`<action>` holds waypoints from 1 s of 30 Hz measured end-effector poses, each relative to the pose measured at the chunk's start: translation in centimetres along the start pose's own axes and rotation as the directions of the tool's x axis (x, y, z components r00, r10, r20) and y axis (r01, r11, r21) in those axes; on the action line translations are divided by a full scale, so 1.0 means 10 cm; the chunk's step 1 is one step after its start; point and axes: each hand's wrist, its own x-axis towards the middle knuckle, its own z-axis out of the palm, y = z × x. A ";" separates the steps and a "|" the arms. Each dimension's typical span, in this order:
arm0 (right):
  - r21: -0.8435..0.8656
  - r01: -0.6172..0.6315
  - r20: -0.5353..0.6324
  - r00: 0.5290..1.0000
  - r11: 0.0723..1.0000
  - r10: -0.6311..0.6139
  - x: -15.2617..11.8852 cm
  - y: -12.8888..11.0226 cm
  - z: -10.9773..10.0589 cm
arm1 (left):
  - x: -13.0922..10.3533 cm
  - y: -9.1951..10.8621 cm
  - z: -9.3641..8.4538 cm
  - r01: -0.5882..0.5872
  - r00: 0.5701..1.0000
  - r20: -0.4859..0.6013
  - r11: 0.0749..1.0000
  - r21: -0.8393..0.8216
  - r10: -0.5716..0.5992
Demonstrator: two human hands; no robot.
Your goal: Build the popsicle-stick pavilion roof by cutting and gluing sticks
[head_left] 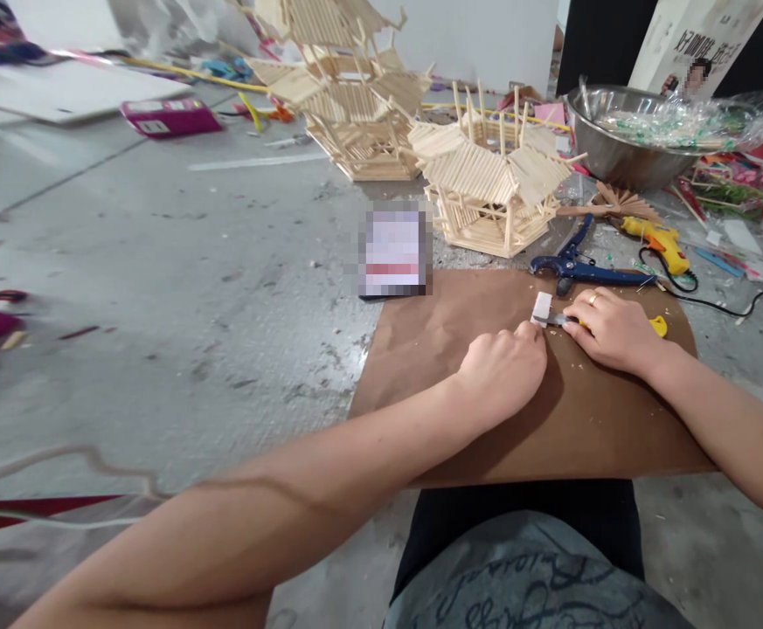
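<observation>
My left hand [504,369] is closed over the brown board [447,349], its fingertips pinching a small white piece [542,307]. My right hand [610,330] wraps round a yellow-handled utility knife [659,327]. The grey blade [557,320] points left and touches or lies across the white piece near my left fingertips. Little white crumbs lie around on the board. Just beyond my hands rests a pair of blue cutters [574,262]. What lies under my left fingers is hidden.
Two pagoda models of wooden sticks [495,183] stand behind the board. A phone [391,253] lies at its far left corner. At the right are a yellow glue gun [660,243] with a black cord, a metal bowl [636,162] and scattered scraps. A purple box [169,118] sits far left.
</observation>
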 end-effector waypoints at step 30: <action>-0.014 -0.014 0.003 1.000 1.000 0.014 0.05 -0.02 0.01 | 0.11 -0.09 -0.03 -0.031 1.000 0.001 0.999 -0.043 0.031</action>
